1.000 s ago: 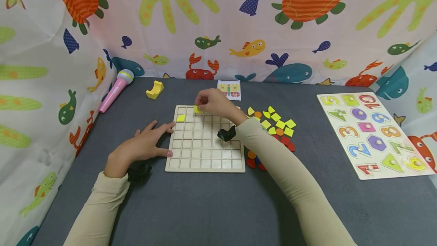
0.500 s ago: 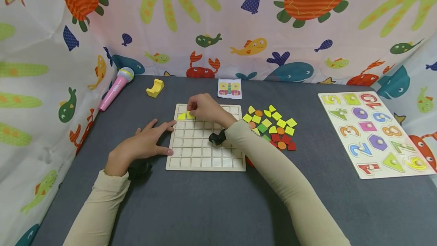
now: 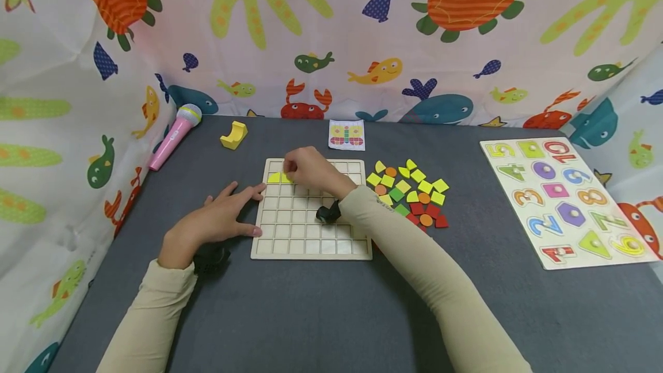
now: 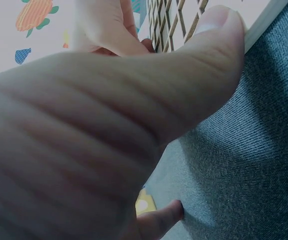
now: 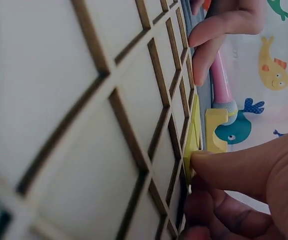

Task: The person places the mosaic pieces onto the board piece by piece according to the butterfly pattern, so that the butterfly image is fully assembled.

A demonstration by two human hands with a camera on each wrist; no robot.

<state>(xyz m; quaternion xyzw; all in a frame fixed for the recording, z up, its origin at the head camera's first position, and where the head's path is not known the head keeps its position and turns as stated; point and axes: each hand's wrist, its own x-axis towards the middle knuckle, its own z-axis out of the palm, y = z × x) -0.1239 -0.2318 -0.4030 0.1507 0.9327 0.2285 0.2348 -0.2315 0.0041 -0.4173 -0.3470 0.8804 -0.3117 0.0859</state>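
A wooden grid board (image 3: 313,246) lies flat on the grey table. My left hand (image 3: 220,217) rests at its left edge, thumb and fingertips touching the frame, fingers extended. In the upper left cells sits a yellow square tile (image 3: 273,178). Beside it my right hand (image 3: 313,171) pinches a second yellow tile (image 3: 286,178) between thumb and curled fingers, at the neighbouring cell. The right wrist view has the thumb (image 5: 219,167) against the edge of the yellow piece (image 5: 190,150); part of that tile is hidden by the fingers.
Loose yellow, green, orange and red pieces (image 3: 416,209) lie right of the board, partly behind my right sleeve. A butterfly pattern card (image 3: 347,134) is behind it. A yellow arched block (image 3: 235,135), pink toy microphone (image 3: 176,136) and number puzzle (image 3: 559,194) stand farther out.
The right hand has brought its yellow tile left and slightly down, to beside the first tile. Over the last half second it has barely moved. The left hand stays put.
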